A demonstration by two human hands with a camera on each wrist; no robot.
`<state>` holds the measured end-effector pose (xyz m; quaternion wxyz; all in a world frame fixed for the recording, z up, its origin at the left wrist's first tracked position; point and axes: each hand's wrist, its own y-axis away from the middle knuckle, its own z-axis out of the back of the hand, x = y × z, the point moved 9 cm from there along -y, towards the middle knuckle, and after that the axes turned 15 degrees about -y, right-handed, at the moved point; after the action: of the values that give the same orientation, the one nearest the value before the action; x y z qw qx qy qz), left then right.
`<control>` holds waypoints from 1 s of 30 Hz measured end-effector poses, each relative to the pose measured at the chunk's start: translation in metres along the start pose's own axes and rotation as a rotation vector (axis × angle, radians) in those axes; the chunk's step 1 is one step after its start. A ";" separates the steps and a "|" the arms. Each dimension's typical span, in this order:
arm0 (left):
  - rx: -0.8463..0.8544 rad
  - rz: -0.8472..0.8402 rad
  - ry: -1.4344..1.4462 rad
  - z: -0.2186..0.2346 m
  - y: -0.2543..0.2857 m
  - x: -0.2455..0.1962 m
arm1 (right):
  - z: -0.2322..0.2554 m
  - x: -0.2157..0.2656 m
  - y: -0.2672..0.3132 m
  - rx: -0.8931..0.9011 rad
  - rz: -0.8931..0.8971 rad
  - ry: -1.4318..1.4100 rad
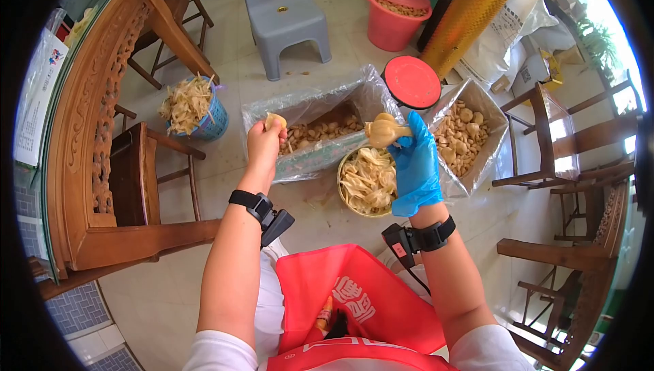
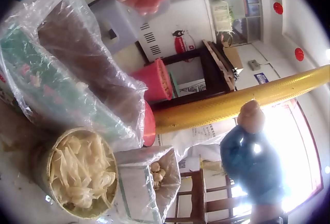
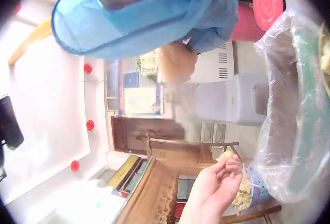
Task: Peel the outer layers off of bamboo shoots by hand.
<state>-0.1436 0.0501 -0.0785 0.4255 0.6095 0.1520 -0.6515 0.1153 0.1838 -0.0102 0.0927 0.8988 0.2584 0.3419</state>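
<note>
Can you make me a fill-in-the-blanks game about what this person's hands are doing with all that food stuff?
1. The right hand wears a glove of the colour ____.
2. The bare left hand pinches a small pale piece above the box lined with ____.
3. The round basket of pale peelings stands on the ____.
4. The pale bulb is gripped by the ____ hand.

Missing words: blue; plastic; floor; right
</note>
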 end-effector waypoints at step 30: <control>-0.077 -0.027 -0.035 0.004 -0.013 0.012 | 0.025 0.012 0.001 -0.041 0.053 0.083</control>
<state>-0.1547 0.0508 -0.0931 0.4423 0.5792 0.1776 -0.6613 0.1394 0.1893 -0.0219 0.0915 0.8882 0.2311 0.3864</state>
